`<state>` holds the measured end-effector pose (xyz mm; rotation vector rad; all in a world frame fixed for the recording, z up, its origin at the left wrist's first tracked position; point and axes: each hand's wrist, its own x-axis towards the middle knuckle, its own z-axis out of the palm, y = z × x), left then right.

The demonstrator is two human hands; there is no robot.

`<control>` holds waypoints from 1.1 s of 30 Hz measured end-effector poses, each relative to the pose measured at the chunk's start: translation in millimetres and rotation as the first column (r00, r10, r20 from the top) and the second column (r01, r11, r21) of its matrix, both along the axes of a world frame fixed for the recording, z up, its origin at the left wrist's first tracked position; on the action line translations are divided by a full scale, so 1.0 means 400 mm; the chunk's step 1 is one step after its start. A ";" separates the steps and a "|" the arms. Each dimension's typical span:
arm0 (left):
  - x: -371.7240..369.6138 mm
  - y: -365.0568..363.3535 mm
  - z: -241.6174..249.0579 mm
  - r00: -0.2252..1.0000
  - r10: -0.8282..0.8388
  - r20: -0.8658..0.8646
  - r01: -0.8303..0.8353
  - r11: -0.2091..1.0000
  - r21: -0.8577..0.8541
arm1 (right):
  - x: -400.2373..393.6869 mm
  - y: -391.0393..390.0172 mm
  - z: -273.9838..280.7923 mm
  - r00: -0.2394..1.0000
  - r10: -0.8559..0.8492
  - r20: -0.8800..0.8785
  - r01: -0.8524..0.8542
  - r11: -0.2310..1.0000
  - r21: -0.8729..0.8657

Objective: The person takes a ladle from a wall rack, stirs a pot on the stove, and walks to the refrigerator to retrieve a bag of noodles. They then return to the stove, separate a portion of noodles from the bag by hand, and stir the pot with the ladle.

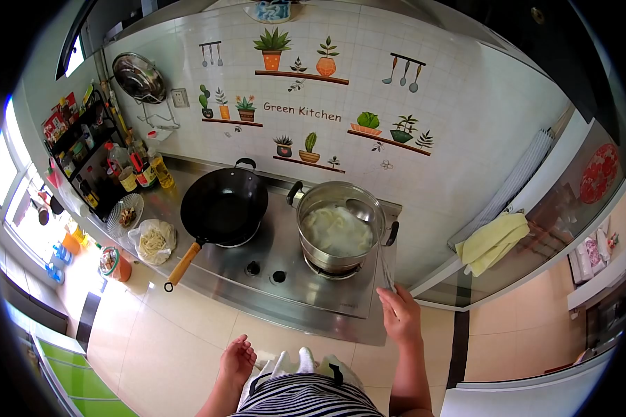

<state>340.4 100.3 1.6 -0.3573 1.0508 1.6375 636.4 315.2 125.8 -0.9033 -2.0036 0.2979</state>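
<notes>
My right hand [400, 314] is closed around the handle of a metal ladle [359, 210], to the right of the stove's front. The ladle's bowl rests inside a two-handled steel pot [320, 261], at its right side. Cloudy liquid with pale pieces, perhaps dumplings, fills much of the pot; steam blurs them. My left hand [238, 358] hangs low in front of my striped shirt, its fingers loosely curled and partly apart, with nothing visible in it. Left of the pot, a black wok [224, 201] with a wooden handle sits on the other burner.
Beside the wok are a bag of noodles [154, 242] and a glass dish [126, 214] with dark food. Bottles [162, 171] and a black spice rack [83, 149] stand further left. A yellow cloth [492, 243] hangs at the right by a glass sliding door.
</notes>
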 end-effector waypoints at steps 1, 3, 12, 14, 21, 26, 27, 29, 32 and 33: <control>0.001 0.000 0.001 1.000 -0.001 -0.006 0.001 1.000 -0.004 | 0.000 0.000 0.000 1.000 0.002 -0.006 -0.002 1.000 0.003; 0.002 -0.001 0.000 1.000 -0.005 -0.006 0.005 1.000 -0.006 | 0.001 -0.003 0.003 1.000 -0.002 -0.007 0.002 1.000 -0.018; 0.004 -0.004 -0.001 1.000 -0.013 -0.003 0.013 1.000 0.010 | 0.014 0.008 0.032 0.996 0.028 -0.086 -0.027 1.000 0.009; 0.004 -0.005 -0.004 1.000 -0.009 -0.001 0.009 1.000 0.013 | 0.014 0.006 0.043 0.998 0.019 -0.067 -0.017 0.999 0.034; 0.005 -0.009 -0.012 1.000 -0.008 0.006 0.008 1.000 0.020 | 0.026 0.013 -0.001 0.965 0.016 -0.261 -0.022 0.999 -0.023; 0.005 -0.018 -0.021 1.000 -0.013 0.008 0.013 1.000 0.020 | 0.044 0.018 -0.015 0.647 -0.155 -0.747 0.024 0.983 -0.183; 0.005 -0.018 -0.021 1.000 -0.017 0.009 0.017 1.000 0.021 | 0.048 0.026 -0.017 0.564 -0.202 -0.801 0.031 0.974 -0.224; 0.004 -0.017 -0.019 1.000 -0.027 0.009 0.027 0.999 0.020 | 0.061 0.034 -0.023 0.488 -0.251 -0.836 0.031 0.962 -0.271; 0.009 -0.010 -0.011 0.999 -0.043 0.006 0.043 0.999 0.031 | 0.088 0.048 -0.072 0.366 -0.341 -0.866 0.014 0.932 -0.362; 0.011 -0.008 -0.008 0.999 -0.051 0.003 0.051 0.998 0.035 | 0.095 0.048 -0.100 0.324 -0.386 -0.863 0.000 0.913 -0.409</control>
